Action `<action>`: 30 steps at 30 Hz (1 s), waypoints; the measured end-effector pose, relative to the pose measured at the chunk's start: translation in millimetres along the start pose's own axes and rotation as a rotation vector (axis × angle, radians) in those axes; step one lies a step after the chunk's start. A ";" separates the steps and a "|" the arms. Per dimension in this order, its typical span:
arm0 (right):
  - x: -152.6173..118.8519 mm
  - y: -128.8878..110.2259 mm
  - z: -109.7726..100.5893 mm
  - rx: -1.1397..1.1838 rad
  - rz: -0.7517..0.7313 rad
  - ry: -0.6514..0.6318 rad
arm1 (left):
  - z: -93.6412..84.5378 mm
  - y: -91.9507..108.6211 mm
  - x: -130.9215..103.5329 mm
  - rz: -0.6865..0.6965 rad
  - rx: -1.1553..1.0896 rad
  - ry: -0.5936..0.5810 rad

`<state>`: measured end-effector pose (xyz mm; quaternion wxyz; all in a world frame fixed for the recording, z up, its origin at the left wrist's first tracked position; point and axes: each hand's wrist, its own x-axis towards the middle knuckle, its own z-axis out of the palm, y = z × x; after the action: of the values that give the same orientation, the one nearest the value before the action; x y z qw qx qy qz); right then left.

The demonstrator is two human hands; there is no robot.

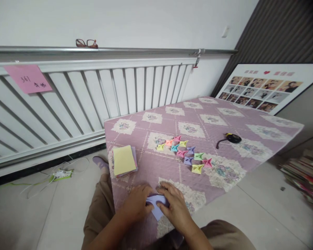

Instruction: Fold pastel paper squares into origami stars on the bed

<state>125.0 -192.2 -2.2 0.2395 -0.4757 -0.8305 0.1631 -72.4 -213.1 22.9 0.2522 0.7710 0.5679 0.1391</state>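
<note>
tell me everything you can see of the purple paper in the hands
The purple paper is pale and matte, looks thin, and is partly folded, with a point towards the person. It sits low over the near part of the flowered tablecloth. The left hand and right hand hold its sides, thumbs on the near face. Fingers hide some edges, so the exact folds are unclear.

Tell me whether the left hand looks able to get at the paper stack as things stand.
Probably yes: the stack lies just ahead of the left hand, nothing standing between them. That hand is holding the purple paper, though, so it would likely need to let go first.
</note>
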 end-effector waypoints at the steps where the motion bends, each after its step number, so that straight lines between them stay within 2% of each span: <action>1: 0.2 -0.2 -0.4 0.004 0.004 -0.002 | -2.8 0.2 2.1 0.012 0.006 -0.018; 9: 1.7 -1.7 -2.5 0.042 0.021 -0.028 | -10.5 -7.7 17.9 0.132 0.124 -0.132; 15: 2.8 1.1 -1.4 0.080 0.017 -0.020 | -9.8 -14.1 18.9 0.175 0.124 -0.123; 20: 0.2 8.2 0.0 0.082 -0.106 0.051 | -8.2 -15.6 14.6 0.185 0.137 -0.099; 24: -6.0 7.3 1.1 -0.052 -0.160 0.110 | -0.1 -18.4 10.6 0.229 0.200 -0.065; 30: -16.1 1.2 2.0 -0.340 -0.176 0.059 | 17.8 -24.5 -0.5 0.291 0.352 0.069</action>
<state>131.7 -205.7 -8.4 0.1932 -0.4397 -0.8770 -0.0153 -83.4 -212.1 -5.3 0.0715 0.8716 0.4747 0.0989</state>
